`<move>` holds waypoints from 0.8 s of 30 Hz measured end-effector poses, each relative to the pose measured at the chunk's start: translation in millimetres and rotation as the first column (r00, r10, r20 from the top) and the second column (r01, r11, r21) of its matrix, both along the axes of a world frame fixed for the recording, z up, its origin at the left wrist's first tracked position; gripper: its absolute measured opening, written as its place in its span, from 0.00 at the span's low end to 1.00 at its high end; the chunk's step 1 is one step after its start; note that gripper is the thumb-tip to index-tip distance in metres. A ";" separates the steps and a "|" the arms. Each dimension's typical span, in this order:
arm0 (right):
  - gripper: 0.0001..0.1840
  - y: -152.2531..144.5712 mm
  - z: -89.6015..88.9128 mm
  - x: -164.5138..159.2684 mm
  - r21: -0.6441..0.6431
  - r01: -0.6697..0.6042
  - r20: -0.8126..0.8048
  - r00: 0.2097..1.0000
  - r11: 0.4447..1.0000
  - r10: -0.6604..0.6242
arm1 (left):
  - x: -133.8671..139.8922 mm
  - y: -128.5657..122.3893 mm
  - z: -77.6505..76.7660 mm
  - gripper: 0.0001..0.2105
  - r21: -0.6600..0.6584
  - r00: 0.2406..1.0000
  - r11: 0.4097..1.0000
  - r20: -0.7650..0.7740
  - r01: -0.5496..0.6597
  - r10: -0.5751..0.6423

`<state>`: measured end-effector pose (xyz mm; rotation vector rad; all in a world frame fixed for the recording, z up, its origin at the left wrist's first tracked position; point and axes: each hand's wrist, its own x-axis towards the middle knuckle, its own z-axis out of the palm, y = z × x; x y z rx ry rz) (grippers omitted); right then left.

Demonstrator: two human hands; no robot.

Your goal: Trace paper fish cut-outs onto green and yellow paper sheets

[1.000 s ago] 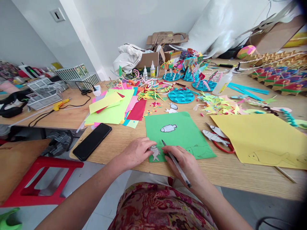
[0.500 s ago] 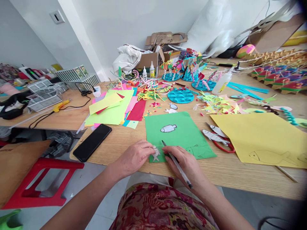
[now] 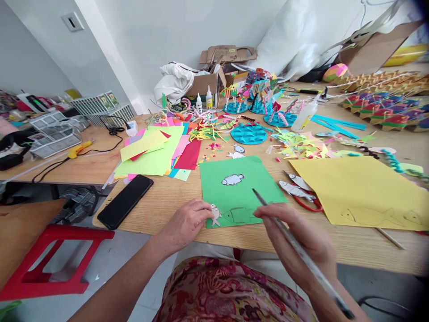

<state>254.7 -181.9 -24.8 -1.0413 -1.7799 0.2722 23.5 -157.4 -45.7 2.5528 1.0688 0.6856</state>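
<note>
A green sheet of paper lies at the table's front edge with a fish outline drawn along its lower part. My left hand is closed, fingertips pressing the edge of a small white paper fish at the sheet's lower left corner. Another white paper fish rests higher on the green sheet. My right hand is raised over the sheet's right side, gripping a slim dark-tipped pen between thumb and fingers. The pen tip points up and left, off the paper.
Right of the sheet lie red-handled scissors with paper fish on them, and a yellow sheet with fish outlines. A phone and coloured papers are on the left. Paper scraps and glue bottles sit farther back.
My right hand has lifted away from the lower middle of the green sheet and moved right with the pen, uncovering the drawn fish. My left hand stays at the small paper fish.
</note>
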 end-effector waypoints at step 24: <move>0.10 -23.1 -33.8 9.0 -0.080 -0.175 0.123 0.975 0.981 0.184 | -1.2 -1.7 -0.3 0.14 -0.010 1.000 1.000 0.001 -0.020 0.020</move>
